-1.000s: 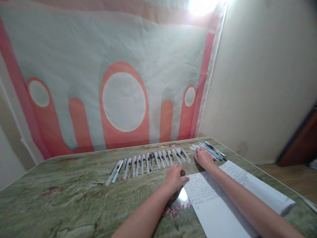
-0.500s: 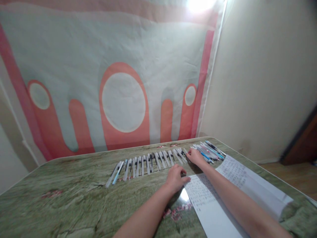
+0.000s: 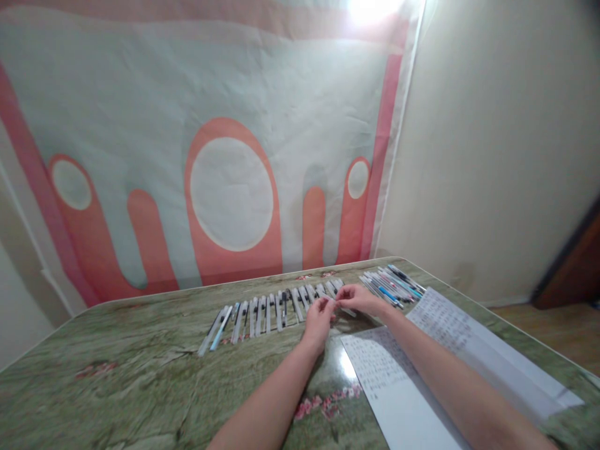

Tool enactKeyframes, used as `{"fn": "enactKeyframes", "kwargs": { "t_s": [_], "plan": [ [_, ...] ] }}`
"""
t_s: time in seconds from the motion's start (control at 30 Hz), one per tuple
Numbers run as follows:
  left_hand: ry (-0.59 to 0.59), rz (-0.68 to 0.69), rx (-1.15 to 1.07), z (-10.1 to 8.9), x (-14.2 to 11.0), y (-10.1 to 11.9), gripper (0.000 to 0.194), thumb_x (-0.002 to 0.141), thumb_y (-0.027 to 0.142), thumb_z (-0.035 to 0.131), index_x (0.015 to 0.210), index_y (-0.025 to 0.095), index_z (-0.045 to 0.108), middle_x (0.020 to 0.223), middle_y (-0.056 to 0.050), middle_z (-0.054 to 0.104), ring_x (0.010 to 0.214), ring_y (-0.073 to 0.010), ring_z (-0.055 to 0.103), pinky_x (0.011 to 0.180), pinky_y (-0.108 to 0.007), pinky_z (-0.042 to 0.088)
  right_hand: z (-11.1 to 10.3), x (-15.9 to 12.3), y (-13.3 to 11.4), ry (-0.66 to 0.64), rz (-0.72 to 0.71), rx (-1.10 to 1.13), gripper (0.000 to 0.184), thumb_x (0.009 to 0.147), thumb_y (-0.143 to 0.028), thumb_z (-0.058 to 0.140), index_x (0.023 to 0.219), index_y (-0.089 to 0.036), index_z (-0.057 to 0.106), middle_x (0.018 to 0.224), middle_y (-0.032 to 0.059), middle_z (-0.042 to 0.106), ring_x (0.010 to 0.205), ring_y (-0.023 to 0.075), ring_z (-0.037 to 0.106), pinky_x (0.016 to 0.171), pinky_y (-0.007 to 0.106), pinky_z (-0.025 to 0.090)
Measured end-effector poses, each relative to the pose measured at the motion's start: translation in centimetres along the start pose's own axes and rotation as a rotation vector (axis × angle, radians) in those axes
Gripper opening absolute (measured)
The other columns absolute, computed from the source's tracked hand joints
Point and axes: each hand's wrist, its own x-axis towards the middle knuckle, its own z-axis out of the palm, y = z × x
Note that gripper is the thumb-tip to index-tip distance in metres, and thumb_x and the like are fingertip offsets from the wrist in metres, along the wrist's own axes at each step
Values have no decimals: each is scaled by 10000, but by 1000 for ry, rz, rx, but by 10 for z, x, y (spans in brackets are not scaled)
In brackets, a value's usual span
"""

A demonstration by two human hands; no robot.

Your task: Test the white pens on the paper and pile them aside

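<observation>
A row of white and grey pens (image 3: 262,312) lies side by side on the green marbled table (image 3: 140,375). A second bunch of pens (image 3: 391,284) with blue and dark parts lies at the far right. My left hand (image 3: 319,322) and my right hand (image 3: 359,299) meet over the right end of the row. Both pinch the same white pen (image 3: 334,301), fingers closed on it. A handwritten sheet of paper (image 3: 398,387) lies under my right forearm.
A pink and pale blue cloth (image 3: 225,156) hangs on the wall behind the table. A beige wall stands at the right, with a dark wooden piece (image 3: 572,269) by the floor. The table's far edge runs just beyond the pens.
My right hand left the right bunch of pens and moved left with a pen. My left hand rose off the table and met it; both now pinch the pen.
</observation>
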Motion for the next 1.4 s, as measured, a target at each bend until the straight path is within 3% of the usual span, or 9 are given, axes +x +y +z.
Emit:
{"fn": "enactKeyframes", "kwargs": {
  "t_s": [0.07,0.13,0.3,0.37,0.6,0.9,1.27,1.4],
  "plan": [
    [30,-5,-28,-1,1,0,305,691,408,595,841,145,563,847,-62,606,789,-160,570,618,-238,455,3,0,-2,-63,-5,-21,359,600,-421,659,777,-111,620,609,-9,584,487,72,458,447,179,334],
    [68,-28,-78,-2,3,-2,276,715,404,571,818,150,539,826,-56,604,755,-148,571,620,-245,461,2,2,-1,-36,7,-93,341,649,-436,611,777,-120,618,590,-15,573,471,73,449,439,181,329],
    [125,-96,-188,-3,8,-5,213,775,368,509,807,161,477,818,-68,617,683,-133,587,625,-266,471,-15,5,14,450,167,-568,245,745,-365,506,712,-145,609,674,31,624,608,127,541,551,207,379],
    [142,-113,-203,-3,9,-6,195,783,350,504,811,160,471,815,-70,619,677,-134,593,627,-268,474,-20,3,19,538,235,-671,210,729,-338,526,710,-149,615,716,53,643,674,150,567,594,215,382],
    [147,-114,-183,-4,9,-6,147,808,299,471,809,152,471,795,-69,618,658,-132,599,610,-263,480,-15,2,20,441,466,-913,235,746,-345,504,804,-163,642,835,88,666,810,186,601,649,222,383],
    [160,-84,-215,-5,11,-9,148,798,295,487,800,148,474,777,-76,625,663,-136,605,621,-264,484,-17,3,25,401,551,-996,287,774,-265,431,830,-102,660,902,196,644,880,267,600,683,297,404],
    [409,88,-412,-18,24,-7,78,843,248,400,829,172,415,756,-70,619,662,-138,621,715,-321,485,-27,0,23,337,505,-949,324,824,-266,392,823,-62,644,884,229,632,845,252,598,672,288,392],
    [497,111,-488,-25,30,-7,59,846,216,379,807,177,399,703,-45,611,640,-125,615,694,-312,490,-35,1,11,249,374,-886,353,844,-302,367,736,-99,635,771,127,646,730,168,581,628,231,375]
  ]
}}
